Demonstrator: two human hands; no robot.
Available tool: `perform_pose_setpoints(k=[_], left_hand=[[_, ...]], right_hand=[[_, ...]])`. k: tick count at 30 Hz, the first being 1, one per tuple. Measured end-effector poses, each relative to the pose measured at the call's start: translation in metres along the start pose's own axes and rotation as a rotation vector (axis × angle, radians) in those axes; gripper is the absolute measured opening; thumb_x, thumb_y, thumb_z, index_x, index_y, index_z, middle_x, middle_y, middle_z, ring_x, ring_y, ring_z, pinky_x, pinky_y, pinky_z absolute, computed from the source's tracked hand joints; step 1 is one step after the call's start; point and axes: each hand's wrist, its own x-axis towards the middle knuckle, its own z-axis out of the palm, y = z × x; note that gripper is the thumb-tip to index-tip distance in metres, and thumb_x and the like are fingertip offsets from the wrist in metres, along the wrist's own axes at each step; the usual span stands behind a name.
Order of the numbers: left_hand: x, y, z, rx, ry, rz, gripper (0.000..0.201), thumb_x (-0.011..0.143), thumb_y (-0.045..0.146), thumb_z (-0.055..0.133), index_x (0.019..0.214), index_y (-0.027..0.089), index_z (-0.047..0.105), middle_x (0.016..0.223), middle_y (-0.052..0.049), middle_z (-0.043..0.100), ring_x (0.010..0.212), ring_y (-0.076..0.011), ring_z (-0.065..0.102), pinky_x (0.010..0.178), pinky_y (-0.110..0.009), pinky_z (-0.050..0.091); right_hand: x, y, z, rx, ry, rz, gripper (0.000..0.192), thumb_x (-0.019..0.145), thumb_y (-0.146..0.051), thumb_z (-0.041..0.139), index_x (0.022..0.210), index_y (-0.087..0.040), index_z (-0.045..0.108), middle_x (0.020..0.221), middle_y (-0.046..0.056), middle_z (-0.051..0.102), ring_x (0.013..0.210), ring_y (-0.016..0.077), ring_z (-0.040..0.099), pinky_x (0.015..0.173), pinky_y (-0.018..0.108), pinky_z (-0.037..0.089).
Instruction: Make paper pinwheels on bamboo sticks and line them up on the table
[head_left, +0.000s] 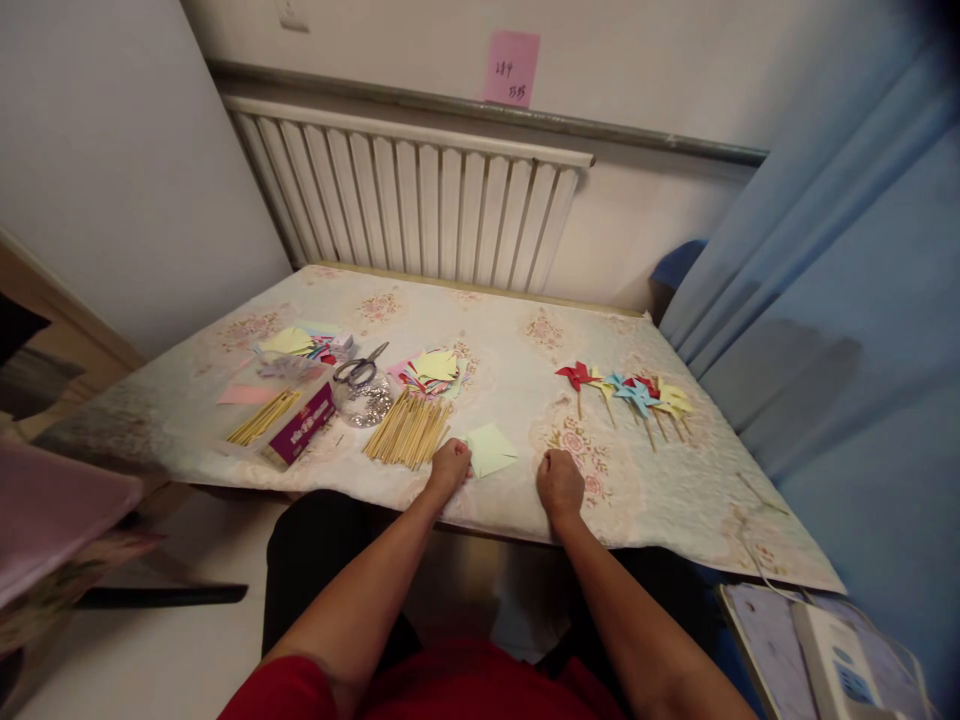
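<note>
A broad bench draped in a pale, floral-patterned glossy cloth is carrying a loose heap of thin, round wooden sticks and, well apart to the right, a row of folded paper pinwheels on sticks in red, blue and yellow. The left hand is resting curled at the bench's near edge, its fingers touching the corner of a flat, pale-green square paper sheet just beside the stick heap. The right hand is sitting closed in a fist on the cloth, near the sheet, gripping nothing visible.
</note>
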Motion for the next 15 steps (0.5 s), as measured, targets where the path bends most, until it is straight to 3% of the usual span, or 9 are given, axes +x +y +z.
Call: perform_pose_setpoints(k=[15], left_hand=[[0.0044,-0.0063,0.0006,0.011,0.001,0.02,0.007,0.076,0.015,0.049,0.07,0.019,0.048,0.048,0.007,0.047,0.039,-0.0082,0.046,0.043,-0.019,0.032]], right_hand=[[-0.0004,0.0004,0.0019,-0.006,0.018,-0.001,0.016,0.094,-0.022,0.044,0.089,-0.018,0.059,0.089,0.004,0.059,0.079,0.0151,0.052,0.065,0.028,0.027]])
